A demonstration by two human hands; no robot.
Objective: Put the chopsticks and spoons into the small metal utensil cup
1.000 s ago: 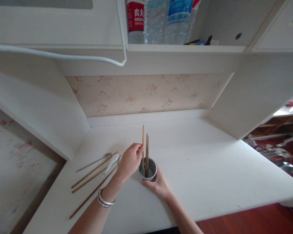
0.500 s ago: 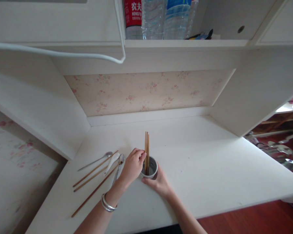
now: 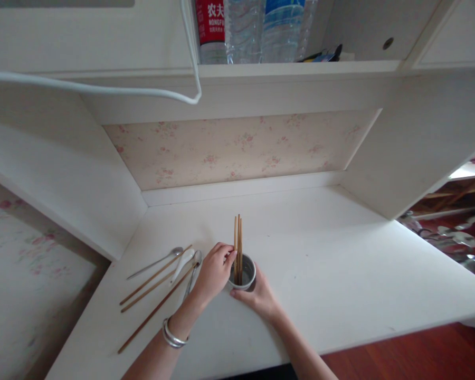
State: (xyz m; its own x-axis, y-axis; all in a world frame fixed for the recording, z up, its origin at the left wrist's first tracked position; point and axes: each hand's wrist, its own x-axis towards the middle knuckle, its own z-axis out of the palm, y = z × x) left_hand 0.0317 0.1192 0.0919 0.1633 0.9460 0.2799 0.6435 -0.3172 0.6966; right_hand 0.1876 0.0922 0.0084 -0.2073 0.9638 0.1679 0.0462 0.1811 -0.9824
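Observation:
A grey cup [image 3: 254, 273] stands on the white desk with several wooden chopsticks [image 3: 240, 237] upright in it. My left hand [image 3: 216, 270] is at the cup's left rim, thumb and fingers pinched on the leftmost chopstick [image 3: 235, 232]. Around the cup's right and near side curls my right hand [image 3: 261, 300], its thumb in front. To the left lie three loose chopsticks [image 3: 155, 311], a white spoon [image 3: 185, 258] and two metal spoons, one far [image 3: 177, 251] and one [image 3: 198, 257] partly hidden by my left wrist.
Above the desk [image 3: 340, 269] is an open cabinet shelf [image 3: 301, 69] holding several plastic bottles [image 3: 243, 31]. A white cable [image 3: 134, 91] hangs at the upper left. Side panels [image 3: 411, 137] bound the desk, and its front edge runs along the lower right.
The leftmost chopstick's top has tipped slightly left, apart from the others. Both hands keep nearly the same place and hold; the view has shifted a little.

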